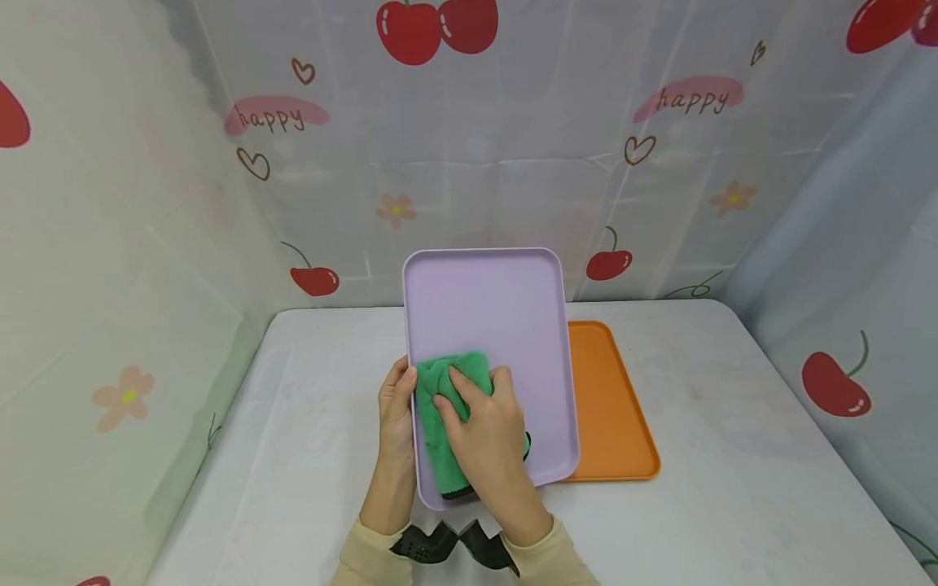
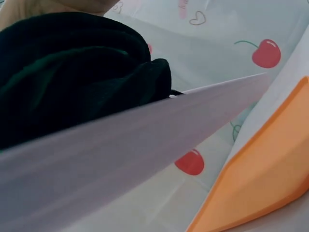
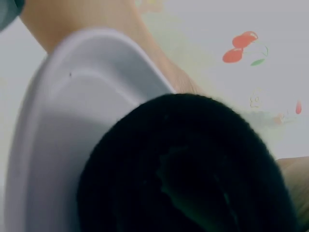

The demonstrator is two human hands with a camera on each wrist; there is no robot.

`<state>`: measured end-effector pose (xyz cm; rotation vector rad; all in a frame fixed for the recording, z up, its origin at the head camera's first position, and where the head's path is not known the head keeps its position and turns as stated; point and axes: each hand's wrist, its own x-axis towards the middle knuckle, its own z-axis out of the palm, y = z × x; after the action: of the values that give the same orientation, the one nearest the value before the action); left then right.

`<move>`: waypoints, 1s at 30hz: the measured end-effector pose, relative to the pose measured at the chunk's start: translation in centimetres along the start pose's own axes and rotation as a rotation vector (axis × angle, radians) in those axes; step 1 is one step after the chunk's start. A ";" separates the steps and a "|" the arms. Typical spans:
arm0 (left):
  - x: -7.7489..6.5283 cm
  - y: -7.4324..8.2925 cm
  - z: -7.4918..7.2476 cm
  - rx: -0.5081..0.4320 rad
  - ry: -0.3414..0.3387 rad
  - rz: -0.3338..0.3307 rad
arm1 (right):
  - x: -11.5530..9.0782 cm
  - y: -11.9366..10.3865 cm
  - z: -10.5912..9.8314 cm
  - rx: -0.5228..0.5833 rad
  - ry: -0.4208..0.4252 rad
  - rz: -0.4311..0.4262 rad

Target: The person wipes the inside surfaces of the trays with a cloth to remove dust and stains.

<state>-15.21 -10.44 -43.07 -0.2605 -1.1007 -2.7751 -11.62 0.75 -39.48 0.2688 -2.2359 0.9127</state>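
Note:
A lilac rectangular tray point(image 1: 498, 309) is held up, tilted, over the white table. My left hand point(image 1: 396, 419) grips its left edge, thumb on the front and the other fingers mostly hidden behind. Against the tray's inner face, my right hand point(image 1: 487, 427) holds a bunched green cloth point(image 1: 443, 423) with a dark border. Part of the cloth hangs toward the tray's lower left. In the left wrist view the cloth point(image 2: 77, 82) looks nearly black above the tray's side point(image 2: 125, 140). The right wrist view has the cloth point(image 3: 188, 145) covering much of the tray point(image 3: 53, 145).
An orange tray point(image 1: 615, 407) lies on the table point(image 1: 740, 407), partly behind the lilac one. Curtains printed with cherries point(image 1: 315, 281) enclose the back and both sides. Black straps point(image 1: 428, 544) are at the beige sleeves point(image 1: 374, 557).

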 end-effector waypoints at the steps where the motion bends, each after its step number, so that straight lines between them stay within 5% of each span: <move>1: 0.0 0.0 0.0 -0.009 -0.003 0.000 | 0.0 -0.1 0.1 -0.004 0.004 -0.009; 16: 0.0 -0.1 0.0 -0.026 -0.055 0.031 | -0.1 -0.2 0.0 -0.002 0.011 -0.018; 30: -0.1 0.0 0.1 0.038 0.022 0.016 | -0.1 0.5 -0.2 0.039 -0.004 0.038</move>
<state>-15.13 -10.36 -43.01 -0.2325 -1.1392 -2.7333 -11.62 1.25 -39.67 0.2469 -2.2351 0.9778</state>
